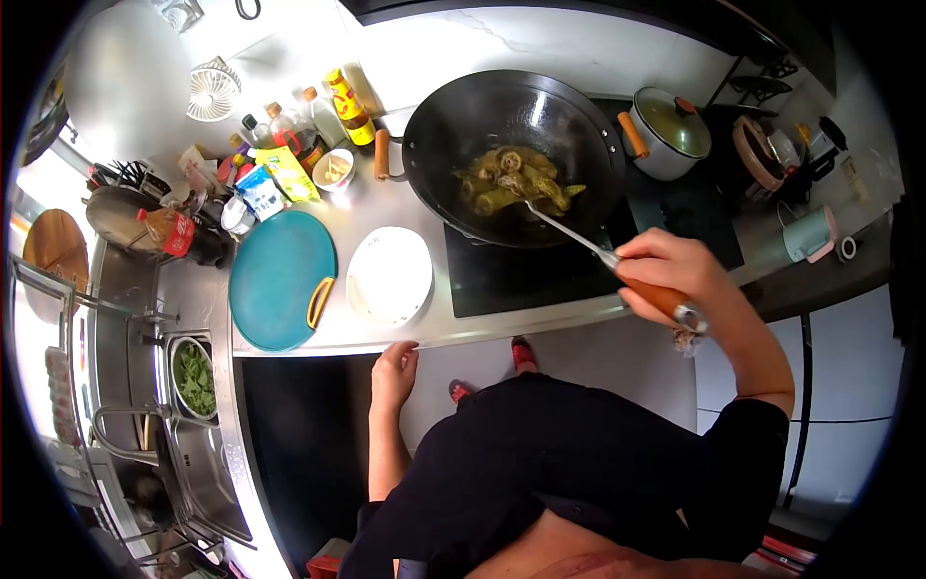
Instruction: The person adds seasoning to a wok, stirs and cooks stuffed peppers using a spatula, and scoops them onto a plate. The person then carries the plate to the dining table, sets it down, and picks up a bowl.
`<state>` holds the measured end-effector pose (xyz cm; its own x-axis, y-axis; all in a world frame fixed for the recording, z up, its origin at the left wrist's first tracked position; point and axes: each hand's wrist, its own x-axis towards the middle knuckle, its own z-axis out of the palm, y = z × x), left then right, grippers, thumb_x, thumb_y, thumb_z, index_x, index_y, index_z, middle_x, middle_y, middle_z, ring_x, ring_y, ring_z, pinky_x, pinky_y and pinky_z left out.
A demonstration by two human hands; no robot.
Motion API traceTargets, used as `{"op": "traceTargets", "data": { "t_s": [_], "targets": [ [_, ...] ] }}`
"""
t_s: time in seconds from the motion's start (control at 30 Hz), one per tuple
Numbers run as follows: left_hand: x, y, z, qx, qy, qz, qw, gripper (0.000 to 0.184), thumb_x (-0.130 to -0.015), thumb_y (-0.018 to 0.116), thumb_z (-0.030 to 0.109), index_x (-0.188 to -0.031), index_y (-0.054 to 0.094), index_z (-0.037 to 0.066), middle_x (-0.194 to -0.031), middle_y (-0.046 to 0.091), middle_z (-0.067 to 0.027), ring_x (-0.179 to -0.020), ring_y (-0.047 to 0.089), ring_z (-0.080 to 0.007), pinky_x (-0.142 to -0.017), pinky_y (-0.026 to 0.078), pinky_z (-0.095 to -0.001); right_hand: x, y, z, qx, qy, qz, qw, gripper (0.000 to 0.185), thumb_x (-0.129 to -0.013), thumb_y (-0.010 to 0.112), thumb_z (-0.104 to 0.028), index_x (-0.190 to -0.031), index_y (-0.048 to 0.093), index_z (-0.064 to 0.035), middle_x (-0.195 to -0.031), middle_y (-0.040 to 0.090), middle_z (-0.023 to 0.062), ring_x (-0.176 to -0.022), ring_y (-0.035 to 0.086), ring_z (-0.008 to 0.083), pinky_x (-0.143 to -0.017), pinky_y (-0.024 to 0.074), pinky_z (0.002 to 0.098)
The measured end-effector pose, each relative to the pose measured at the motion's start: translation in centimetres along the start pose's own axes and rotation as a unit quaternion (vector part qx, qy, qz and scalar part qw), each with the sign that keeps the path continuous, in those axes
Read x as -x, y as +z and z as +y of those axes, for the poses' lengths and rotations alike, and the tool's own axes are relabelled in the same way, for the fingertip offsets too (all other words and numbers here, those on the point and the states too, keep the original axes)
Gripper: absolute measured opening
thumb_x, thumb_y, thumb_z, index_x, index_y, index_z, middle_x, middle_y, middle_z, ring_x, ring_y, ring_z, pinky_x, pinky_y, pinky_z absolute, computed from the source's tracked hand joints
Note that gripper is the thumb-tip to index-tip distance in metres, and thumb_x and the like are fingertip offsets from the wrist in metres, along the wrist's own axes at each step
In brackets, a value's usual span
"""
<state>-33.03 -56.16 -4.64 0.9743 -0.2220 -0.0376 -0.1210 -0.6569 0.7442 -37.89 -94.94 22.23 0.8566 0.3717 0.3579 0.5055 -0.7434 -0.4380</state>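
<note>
My right hand point(666, 275) is closed around the wooden handle of a long metal spatula point(569, 230). The spatula's shaft slants down into a black wok point(449, 125), and its working end is hidden in the food. Stuffed green peppers point(521, 179), browned in places, lie in sauce at the bottom of the wok. Near the counter's front edge, my left hand point(394, 374) hangs with loosely bent fingers and nothing visible in it. Just beyond that hand stands a white bowl point(389, 277).
A teal cutting board point(280, 280) lies left of the bowl. Behind it are seasoning packets point(289, 174), a small bowl point(333, 169) and several bottles point(349, 111). A lidded pot point(670, 135) stands right of the wok. Leafy greens point(196, 379) sit in the sink at left.
</note>
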Motion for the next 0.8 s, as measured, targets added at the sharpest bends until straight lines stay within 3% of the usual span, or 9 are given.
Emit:
{"op": "traceTargets", "data": {
  "t_s": [0.17,0.37,0.53,0.67,0.8],
  "targets": [
    [0.0,-0.1,0.1,-0.008,0.003,-0.006,1.0,0.016,-0.084,0.062,0.009,-0.099,0.067,0.005,-0.091,0.067,-0.0135,-0.081,0.066,-0.0283,-0.073,0.052,-0.0357,0.9,4.4,3.8,0.047,0.013,-0.001,0.999,0.031,-0.074,0.075,-0.005,-0.103,0.063,-0.0064,-0.09,0.061,0.0096,-0.074,0.063,0.0236,-0.062,0.0513,0.0306],
    [0.7,-0.4,-0.3,-0.004,-0.007,0.021,1.0,0.015,-0.084,0.062,0.008,-0.098,0.067,0.004,-0.091,0.067,-0.0135,-0.079,0.065,-0.0279,-0.072,0.052,-0.0354,-1.1,-0.3,3.3,0.059,-0.052,0.098,0.992,0.033,-0.069,0.075,0.001,-0.099,0.065,-0.0045,-0.077,0.063,0.009,-0.068,0.063,0.022,-0.058,0.0499,0.0298],
    [1.7,0.0,-0.1,0.002,-0.021,0.034,0.999,0.015,-0.084,0.062,0.008,-0.098,0.067,0.004,-0.09,0.067,-0.013,-0.078,0.066,-0.0271,-0.072,0.052,-0.0347,-5.9,-0.3,9.9,0.038,-0.052,0.175,0.982,0.021,-0.078,0.07,-0.004,-0.098,0.065,-0.0015,-0.086,0.067,0.0095,-0.075,0.065,0.0199,-0.068,0.0509,0.0307],
    [2.8,0.1,0.1,0.002,-0.041,0.06,0.997,0.015,-0.084,0.063,0.008,-0.098,0.067,0.005,-0.089,0.067,-0.0123,-0.078,0.066,-0.0261,-0.071,0.052,-0.0343,-10.4,0.6,13.2,-0.047,0.098,0.124,0.986,0.014,-0.081,0.066,-0.01,-0.094,0.067,-0.0056,-0.09,0.069,0.0056,-0.083,0.066,0.0169,-0.076,0.0512,0.0276],
    [3.5,0.6,-0.3,0.008,-0.047,0.067,0.997,0.015,-0.084,0.063,0.008,-0.098,0.067,0.005,-0.088,0.067,-0.0118,-0.077,0.066,-0.0253,-0.07,0.052,-0.034,-11.5,0.0,11.3,-0.05,-0.082,-0.086,0.992,0.014,-0.079,0.065,-0.008,-0.093,0.068,-0.0094,-0.087,0.065,0.0064,-0.078,0.064,0.0181,-0.069,0.0512,0.0292]
  ]
}}
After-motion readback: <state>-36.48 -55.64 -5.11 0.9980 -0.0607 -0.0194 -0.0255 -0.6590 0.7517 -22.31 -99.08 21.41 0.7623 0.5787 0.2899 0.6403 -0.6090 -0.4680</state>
